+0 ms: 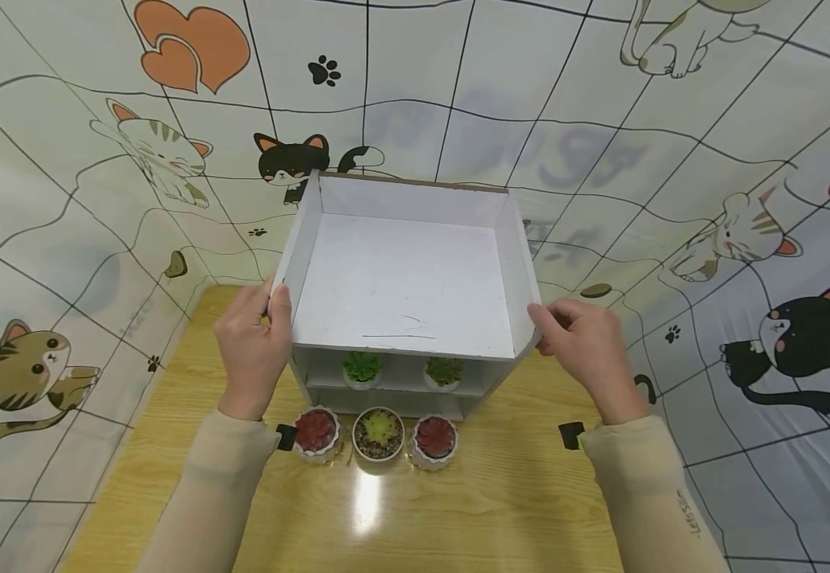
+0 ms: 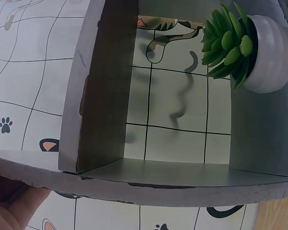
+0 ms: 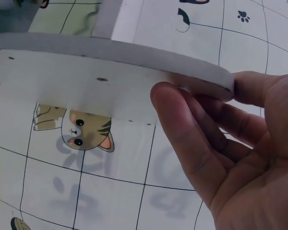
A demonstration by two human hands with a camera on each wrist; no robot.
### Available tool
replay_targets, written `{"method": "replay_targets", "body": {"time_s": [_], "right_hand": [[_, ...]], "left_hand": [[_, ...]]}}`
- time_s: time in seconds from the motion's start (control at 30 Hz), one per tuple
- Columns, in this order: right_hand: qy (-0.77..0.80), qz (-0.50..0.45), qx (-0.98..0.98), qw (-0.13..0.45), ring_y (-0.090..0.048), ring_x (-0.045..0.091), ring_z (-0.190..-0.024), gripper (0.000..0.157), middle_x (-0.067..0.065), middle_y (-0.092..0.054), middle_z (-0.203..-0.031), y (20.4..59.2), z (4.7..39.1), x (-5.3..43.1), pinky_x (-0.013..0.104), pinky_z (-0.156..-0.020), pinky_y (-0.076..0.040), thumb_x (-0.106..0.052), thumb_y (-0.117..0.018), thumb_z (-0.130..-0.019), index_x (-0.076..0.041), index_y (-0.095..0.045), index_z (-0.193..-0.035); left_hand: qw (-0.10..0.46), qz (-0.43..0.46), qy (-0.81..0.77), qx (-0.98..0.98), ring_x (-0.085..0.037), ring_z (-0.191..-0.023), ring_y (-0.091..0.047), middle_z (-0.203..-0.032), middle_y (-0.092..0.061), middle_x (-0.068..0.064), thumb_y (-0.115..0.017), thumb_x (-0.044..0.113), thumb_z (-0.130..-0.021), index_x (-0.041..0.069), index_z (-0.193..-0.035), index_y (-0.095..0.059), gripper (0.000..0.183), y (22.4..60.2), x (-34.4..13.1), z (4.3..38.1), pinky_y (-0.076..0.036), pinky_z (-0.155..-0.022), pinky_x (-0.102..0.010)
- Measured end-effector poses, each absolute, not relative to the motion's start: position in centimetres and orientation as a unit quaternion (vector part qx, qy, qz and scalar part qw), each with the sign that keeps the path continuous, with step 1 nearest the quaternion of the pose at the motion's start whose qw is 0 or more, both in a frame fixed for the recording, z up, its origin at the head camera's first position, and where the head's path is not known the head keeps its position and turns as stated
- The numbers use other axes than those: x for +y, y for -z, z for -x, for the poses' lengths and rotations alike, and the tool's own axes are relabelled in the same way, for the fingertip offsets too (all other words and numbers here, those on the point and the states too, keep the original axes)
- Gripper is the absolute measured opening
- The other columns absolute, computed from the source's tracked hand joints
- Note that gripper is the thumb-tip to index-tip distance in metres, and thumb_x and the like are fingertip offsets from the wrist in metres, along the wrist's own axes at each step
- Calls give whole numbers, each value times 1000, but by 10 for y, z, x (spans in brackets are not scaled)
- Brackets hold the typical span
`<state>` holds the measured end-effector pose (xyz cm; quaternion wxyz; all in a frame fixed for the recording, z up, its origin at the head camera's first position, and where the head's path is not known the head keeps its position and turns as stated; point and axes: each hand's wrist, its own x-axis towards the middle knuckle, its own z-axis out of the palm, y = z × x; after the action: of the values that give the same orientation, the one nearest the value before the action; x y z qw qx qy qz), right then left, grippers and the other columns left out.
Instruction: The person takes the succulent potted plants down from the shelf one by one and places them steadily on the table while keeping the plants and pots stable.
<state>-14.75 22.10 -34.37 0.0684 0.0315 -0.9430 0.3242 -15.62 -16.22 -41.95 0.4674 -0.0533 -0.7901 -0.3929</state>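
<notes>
A white shelf unit (image 1: pixel 400 278) stands on the table, its upper tray facing up toward the head camera. My left hand (image 1: pixel 253 346) grips the upper part of the left side panel; in the left wrist view only part of that hand (image 2: pixel 19 206) shows at the panel's edge. On the opposite side, my right hand (image 1: pixel 586 350) pinches the rounded top end of the right side panel (image 3: pixel 192 79) between thumb and fingers. Two green succulents in white pots, one at left (image 1: pixel 362 368) and one at right (image 1: pixel 444 372), sit on the shelf below the tray.
In front of the unit stand three potted succulents: a red one (image 1: pixel 317 432), a yellow-green one (image 1: pixel 379 434) and another red one (image 1: pixel 434 440). Cat-printed grid cloth (image 1: pixel 415 72) surrounds the wooden table (image 1: pixel 529 501) at the back and sides.
</notes>
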Motion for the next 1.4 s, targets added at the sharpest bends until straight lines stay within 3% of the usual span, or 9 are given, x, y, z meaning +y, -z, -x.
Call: {"method": "replay_targets", "body": {"time_s": [0.3,0.47,0.6,0.77,0.9,1.17,1.4], "right_hand": [[-348,-18,-937,15,-74,20,-69,42,15,-76,-89,338,149,223,46,-73,-63,-40,-60,-105,-2,-76,-99],[-352,-10,-936,3,-74,20,-70,39,16,-75,-90,339,150,221,43,-71,-63,-37,-61,-105,-2,-75,-98],[-357,-10,-934,4,-74,20,-70,38,16,-75,-92,341,151,220,43,-72,-63,-36,-61,-105,-2,-76,-98],[-360,-14,-933,10,-74,20,-70,36,17,-75,-93,344,151,218,45,-74,-63,-34,-62,-105,-2,-76,-100],[-359,-13,-933,15,-74,20,-69,36,16,-75,-90,344,151,219,46,-74,-63,-35,-61,-105,-2,-76,-98],[-372,-22,-928,29,-73,20,-69,38,16,-75,-90,341,148,220,45,-74,-62,-37,-62,-104,-2,-77,-97],[-364,-17,-931,27,-73,19,-68,39,13,-75,-86,343,149,221,40,-71,-61,-39,-61,-104,-4,-76,-94]], "left_hand": [[461,42,407,-787,-24,-60,-53,-81,-70,-23,-63,6,-98,-6,-116,-76,25,420,-160,153,-33,-61,-13],[437,40,410,-800,-29,-68,-62,-90,-71,-23,-64,5,-99,-4,-124,-73,28,422,-161,147,-40,-66,-13],[400,41,412,-818,-34,-82,-69,-101,-71,-25,-62,10,-101,-5,-126,-71,30,423,-166,138,-42,-78,-7],[398,52,421,-813,-37,-86,-69,-99,-71,-25,-62,4,-98,-9,-117,-73,25,428,-169,127,-44,-87,-4],[412,61,426,-803,-35,-88,-69,-99,-72,-22,-63,-3,-94,-8,-113,-74,23,435,-166,118,-46,-89,-7],[437,43,416,-797,-35,-90,-69,-102,-71,-26,-61,-11,-89,-7,-123,-72,35,465,-154,96,-49,-90,-10],[408,50,406,-816,-36,-88,-69,-101,-70,-23,-62,-9,-87,-8,-118,-72,32,489,-136,84,-44,-92,-7]]}}
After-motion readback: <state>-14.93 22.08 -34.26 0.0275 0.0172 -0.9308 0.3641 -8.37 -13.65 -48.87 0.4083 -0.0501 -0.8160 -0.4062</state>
